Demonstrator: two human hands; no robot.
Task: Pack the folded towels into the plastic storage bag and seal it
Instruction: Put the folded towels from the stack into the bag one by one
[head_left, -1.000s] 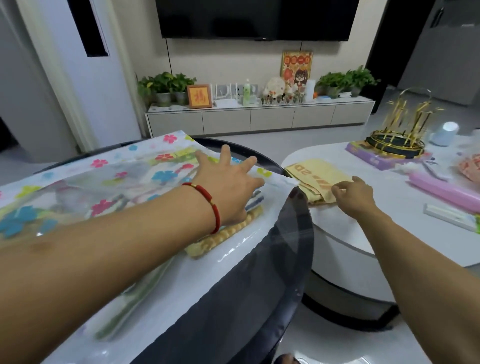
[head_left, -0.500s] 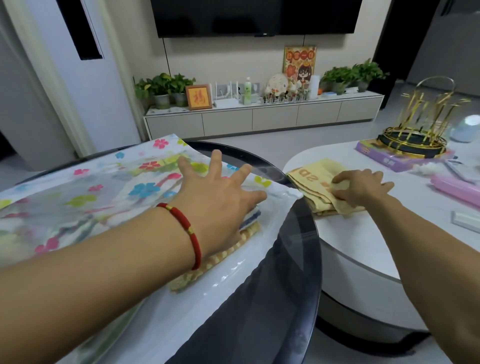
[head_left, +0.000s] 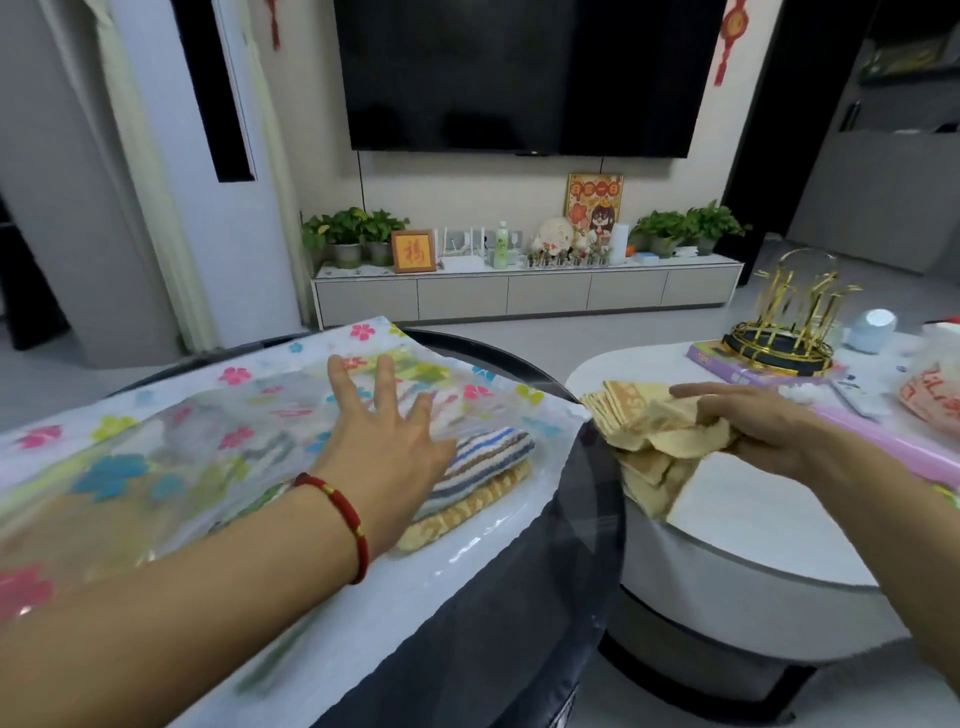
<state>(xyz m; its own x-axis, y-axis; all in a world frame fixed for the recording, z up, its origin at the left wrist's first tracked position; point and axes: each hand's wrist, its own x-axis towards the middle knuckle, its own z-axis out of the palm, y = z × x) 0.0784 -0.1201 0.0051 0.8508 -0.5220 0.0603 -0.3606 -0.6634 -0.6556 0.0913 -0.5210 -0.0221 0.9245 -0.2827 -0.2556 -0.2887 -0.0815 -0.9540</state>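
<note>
A clear plastic storage bag printed with coloured flowers lies across the dark round glass table. Inside its open mouth sit a blue-striped towel on top of a yellow checked towel. My left hand rests with fingers spread on the bag's upper layer, above these towels. My right hand grips a folded yellow towel with orange lettering, lifted at the left edge of the white table, close to the bag's mouth.
On the white table behind my right hand stand a gold rack on a purple box, a pink case and a small white speaker. A low TV cabinet with plants lines the far wall.
My right hand has closed on the yellow towel and lifted it off the white table toward the bag. My left hand has raised the bag's top layer, uncovering the striped towel.
</note>
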